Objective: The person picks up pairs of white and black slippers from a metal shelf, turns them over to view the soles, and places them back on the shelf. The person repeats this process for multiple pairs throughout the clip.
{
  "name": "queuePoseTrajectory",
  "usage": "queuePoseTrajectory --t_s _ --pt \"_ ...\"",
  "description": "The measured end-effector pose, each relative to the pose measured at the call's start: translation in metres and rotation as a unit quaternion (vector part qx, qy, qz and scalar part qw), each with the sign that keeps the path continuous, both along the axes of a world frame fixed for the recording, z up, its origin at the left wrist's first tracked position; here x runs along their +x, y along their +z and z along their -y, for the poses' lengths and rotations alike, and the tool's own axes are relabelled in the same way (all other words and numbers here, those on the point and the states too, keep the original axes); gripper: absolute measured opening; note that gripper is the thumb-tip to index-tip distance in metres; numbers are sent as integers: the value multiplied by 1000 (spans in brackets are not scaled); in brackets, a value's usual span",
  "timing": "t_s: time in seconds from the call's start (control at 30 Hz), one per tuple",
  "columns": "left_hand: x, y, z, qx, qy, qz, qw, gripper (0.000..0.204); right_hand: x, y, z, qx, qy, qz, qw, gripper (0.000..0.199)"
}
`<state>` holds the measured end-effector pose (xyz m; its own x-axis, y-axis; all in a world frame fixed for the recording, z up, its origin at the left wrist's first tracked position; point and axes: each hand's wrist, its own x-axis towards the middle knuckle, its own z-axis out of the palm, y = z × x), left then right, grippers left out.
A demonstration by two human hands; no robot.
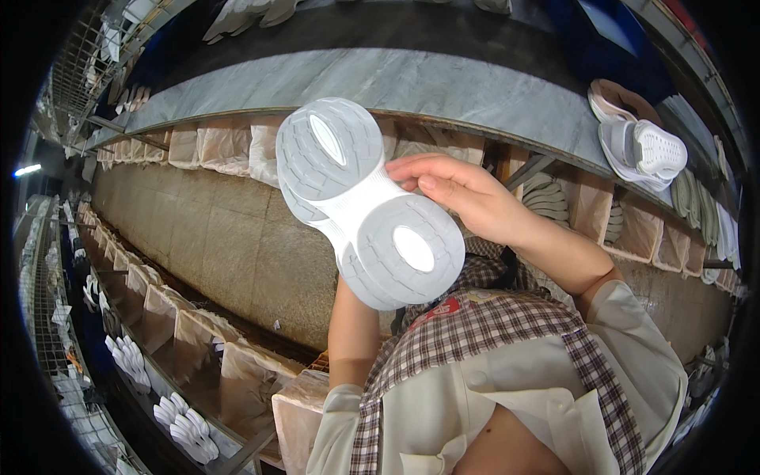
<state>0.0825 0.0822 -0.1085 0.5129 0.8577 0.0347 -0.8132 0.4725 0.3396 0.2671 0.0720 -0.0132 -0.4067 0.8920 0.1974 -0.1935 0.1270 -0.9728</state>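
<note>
A pair of white and grey shoe soles (368,202), seemingly stacked one behind the other, is raised in front of me with the patterned tread facing up. My left forearm rises behind them and appears to bear them from beneath; the left hand and its fingers are hidden by the soles. Beside the narrow white middle of the soles is my right hand (463,194). Its fingers stretch toward the edge and seem to touch it, with the thumb apart and not wrapped round the soles.
A grey stone-topped bench (491,91) curves across the far side, with white soles (645,150) at its right end. Lined bins (226,146) stand beneath it. More lined bins (253,380) and stacked white soles (186,427) are at lower left. Brown floor (206,222) lies between.
</note>
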Motion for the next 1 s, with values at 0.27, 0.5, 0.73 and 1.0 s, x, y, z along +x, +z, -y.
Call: queuePoseTrajectory --t_s 0.27,0.5,0.73,1.0 --pt "-1 6 -7 9 -8 -55 998 53 -7 18 14 80 -21 170 982 57" --pt "18 16 -11 -54 164 -168 971 49 18 12 -3 108 -57 211 970 76" --pt "-2 32 -14 31 91 139 986 54 77 -35 -69 -275 -214 -351 869 65" --pt "-7 36 -17 68 -15 196 978 58 131 -125 -136 -326 -287 -431 791 52"
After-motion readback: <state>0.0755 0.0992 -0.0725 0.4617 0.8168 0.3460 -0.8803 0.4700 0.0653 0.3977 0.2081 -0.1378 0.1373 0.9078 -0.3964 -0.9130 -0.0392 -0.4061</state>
